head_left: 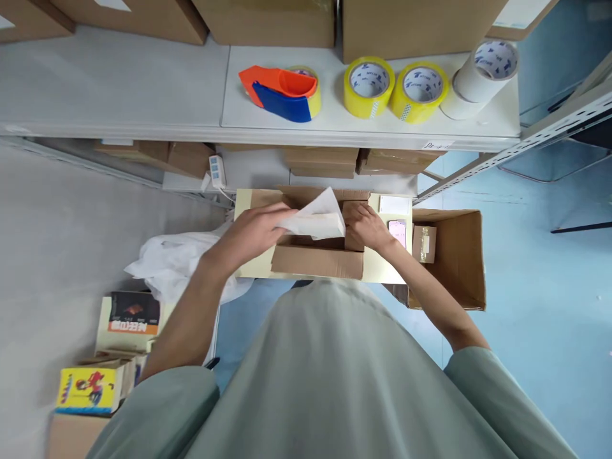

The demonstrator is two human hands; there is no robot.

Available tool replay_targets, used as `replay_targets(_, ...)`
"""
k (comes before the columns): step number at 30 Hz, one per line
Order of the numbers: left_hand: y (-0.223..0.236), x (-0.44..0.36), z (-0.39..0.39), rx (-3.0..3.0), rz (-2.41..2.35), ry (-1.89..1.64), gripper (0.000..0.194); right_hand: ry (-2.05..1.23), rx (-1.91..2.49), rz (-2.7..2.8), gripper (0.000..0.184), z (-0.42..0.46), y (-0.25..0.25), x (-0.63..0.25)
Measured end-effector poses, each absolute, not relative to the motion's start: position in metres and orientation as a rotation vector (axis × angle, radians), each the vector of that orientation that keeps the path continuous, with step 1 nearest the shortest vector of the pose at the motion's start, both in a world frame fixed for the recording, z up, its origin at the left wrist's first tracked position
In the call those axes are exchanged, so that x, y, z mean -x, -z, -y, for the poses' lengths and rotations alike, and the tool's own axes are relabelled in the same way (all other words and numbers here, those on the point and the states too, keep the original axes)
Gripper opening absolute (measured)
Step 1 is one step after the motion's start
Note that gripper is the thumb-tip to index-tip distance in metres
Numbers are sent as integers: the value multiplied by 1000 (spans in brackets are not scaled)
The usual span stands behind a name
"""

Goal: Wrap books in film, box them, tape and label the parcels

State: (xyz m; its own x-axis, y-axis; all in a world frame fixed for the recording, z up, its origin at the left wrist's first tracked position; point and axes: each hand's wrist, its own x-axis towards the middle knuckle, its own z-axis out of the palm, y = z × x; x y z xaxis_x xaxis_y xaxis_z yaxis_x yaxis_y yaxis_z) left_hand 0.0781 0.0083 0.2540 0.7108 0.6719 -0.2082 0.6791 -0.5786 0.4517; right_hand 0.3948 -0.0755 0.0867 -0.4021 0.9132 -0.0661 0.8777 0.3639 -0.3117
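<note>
An open cardboard box (318, 262) sits on a narrow cream table (248, 264) in front of me, its flaps spread apart. My left hand (262, 226) is closed on a white wrapped item (315, 224), which looks like a folded sheet of paper or thin foam around something flat. The item is tilted over the box opening, and one corner of the sheet sticks up. At the box's right side my right hand (364, 223) has its fingers curled at the right flap (352, 239). My right fingertips are partly hidden. Much of the box's inside is covered by the white item.
A phone (396, 233) lies right of the box. Beyond it, a large carton (452, 280) holds a small box (424, 244). The shelf above bears a tape dispenser (282, 92), tape rolls (369, 87) and white rolls (488, 70). White plastic (174, 261) and books (88, 387) lie left.
</note>
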Motion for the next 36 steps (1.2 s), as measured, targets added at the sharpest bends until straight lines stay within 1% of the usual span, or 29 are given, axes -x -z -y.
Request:
replay_targets(4,-212,-116,-12,-2383,-943,123,53,-468,1752,2310,32,90,-94,-414)
replay_targets(8,-170,-130,-18,-2356,-909,206,52,-507,1801,2149,34,112,-92,-433)
replay_targets(15,-101,-134,-33,-2277,-977,398,47,-571,1841,2029,35,136,-86,-439)
replay_targets(17,-83,-135,-36,-2234,-979,440,43,-594,1865,1991,35,139,-85,-437)
replay_targets(20,-62,-141,-34,-2205,-981,461,35,-620,1915,1945,36,143,-85,-434)
replay_targets(22,-52,-146,-32,-2205,-1024,453,36,-631,1940,1930,37,144,-86,-433)
replay_targets(26,-49,-152,-27,-2213,-1098,434,48,-638,1994,1887,38,147,-87,-429)
replay_targets(29,-65,-137,-19,-2211,-1111,342,51,-651,2027,1832,39,152,-88,-424)
replay_targets(31,-82,-114,-10,-2203,-1110,145,49,-677,2044,1782,41,159,-89,-419)
replay_targets(33,-100,-83,2,-2198,-1143,-138,45,-706,2059,1727,43,167,-90,-414)
replay_targets(36,-116,-28,16,-2177,-1420,-544,45,-679,2065,1667,48,174,-95,-404)
